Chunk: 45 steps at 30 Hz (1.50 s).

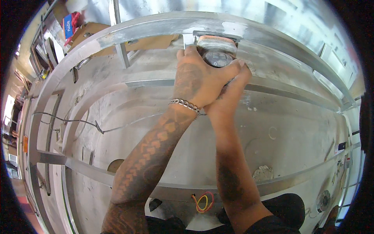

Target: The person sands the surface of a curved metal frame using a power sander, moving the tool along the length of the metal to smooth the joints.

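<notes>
Straight ahead, a dusty power sander point(216, 47) with an orange and dark body is held against the far metal bar point(156, 26) of a welded frame. My left hand point(194, 78) wraps around its near left side, wearing a chain bracelet point(184, 104) at the wrist. From the right, my right hand point(230, 85) closes around the sander's near end, partly covered by my left hand. Both forearms reach forward, crossing above the frame. The pad's contact with the bar is mostly hidden behind the sander.
Lower frame bars point(91, 170) cross near me. A dark cable point(82, 120) runs from the left side toward my wrists. Red and yellow wires point(203, 202) are coiled by my legs. Cardboard point(150, 43) and a blue and red package point(71, 26) sit at the far left.
</notes>
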Tool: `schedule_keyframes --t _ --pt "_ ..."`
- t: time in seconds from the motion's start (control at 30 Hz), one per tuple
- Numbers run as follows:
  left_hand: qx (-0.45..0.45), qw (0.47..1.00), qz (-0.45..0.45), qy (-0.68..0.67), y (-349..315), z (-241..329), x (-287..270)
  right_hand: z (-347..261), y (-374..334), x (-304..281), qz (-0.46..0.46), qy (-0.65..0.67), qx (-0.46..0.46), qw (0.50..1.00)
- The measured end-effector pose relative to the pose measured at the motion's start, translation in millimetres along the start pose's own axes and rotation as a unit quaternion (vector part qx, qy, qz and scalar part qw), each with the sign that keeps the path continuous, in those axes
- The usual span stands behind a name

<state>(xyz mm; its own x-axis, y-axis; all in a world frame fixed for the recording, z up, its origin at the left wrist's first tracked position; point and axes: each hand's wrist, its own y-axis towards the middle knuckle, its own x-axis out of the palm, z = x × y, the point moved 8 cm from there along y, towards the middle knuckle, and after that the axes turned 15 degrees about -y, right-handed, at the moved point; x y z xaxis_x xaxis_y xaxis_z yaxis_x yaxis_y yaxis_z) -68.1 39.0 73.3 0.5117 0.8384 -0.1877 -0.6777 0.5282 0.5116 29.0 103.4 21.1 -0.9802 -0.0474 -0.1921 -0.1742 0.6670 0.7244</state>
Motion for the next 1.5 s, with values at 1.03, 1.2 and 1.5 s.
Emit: schedule_keyframes --t 1.03,1.2,1.5 --pt "-0.050 0.997 -0.050 -0.014 -2.8 8.8 5.4 1.2 -2.2 -6.1 0.036 -0.028 -0.024 0.999" --pt "-0.059 0.995 -0.072 -0.038 2.4 4.6 10.0 1.8 -5.9 -7.4 0.058 -0.047 0.002 0.997" --pt "-0.078 0.996 -0.026 -0.039 -4.5 1.7 3.8 7.5 -1.5 -1.7 0.023 0.003 -0.002 1.000"
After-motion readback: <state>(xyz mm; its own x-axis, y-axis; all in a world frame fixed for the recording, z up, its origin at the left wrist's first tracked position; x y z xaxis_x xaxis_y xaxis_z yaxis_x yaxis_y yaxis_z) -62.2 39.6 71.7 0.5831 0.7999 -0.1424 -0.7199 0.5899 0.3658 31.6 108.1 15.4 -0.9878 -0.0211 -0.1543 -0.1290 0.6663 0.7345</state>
